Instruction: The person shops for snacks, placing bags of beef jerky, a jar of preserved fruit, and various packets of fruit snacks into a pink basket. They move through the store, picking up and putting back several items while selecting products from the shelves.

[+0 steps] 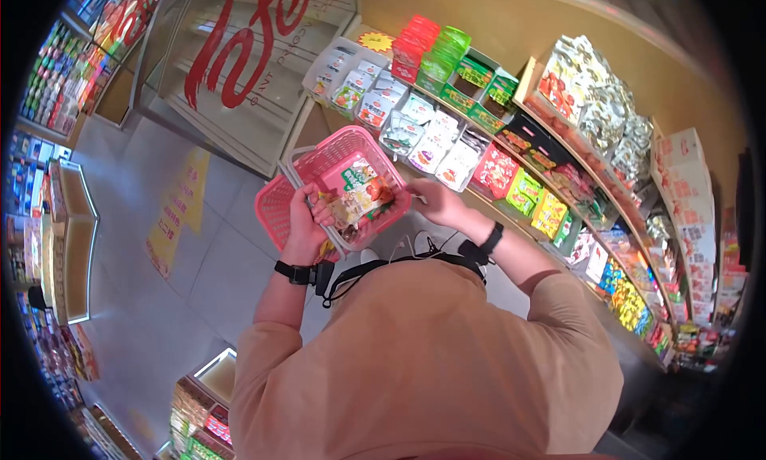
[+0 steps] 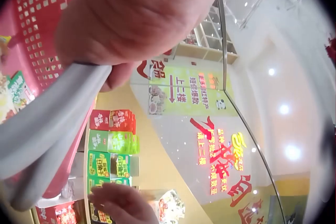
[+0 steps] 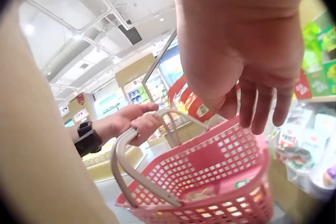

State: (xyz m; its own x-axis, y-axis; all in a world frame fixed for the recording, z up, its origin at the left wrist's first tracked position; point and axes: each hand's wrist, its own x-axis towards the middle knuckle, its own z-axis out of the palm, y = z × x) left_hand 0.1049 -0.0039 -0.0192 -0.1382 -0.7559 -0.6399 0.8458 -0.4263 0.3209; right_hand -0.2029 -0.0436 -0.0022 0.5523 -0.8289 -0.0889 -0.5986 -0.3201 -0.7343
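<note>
A pink basket with packaged snacks inside hangs from the left hand, whose fingers curl round its pale handles. The same grip shows in the right wrist view, with the left hand on the handles above the basket. In the left wrist view, the left hand holds the handles close to the camera. By the basket's right rim is the right hand; the right wrist view shows this hand with fingers hanging relaxed and holding nothing.
Curved shelving runs along the right, with white packets in clear bins, green boxes and red packs. A glass panel with red lettering stands behind. More display stands are at the left, across the tiled floor.
</note>
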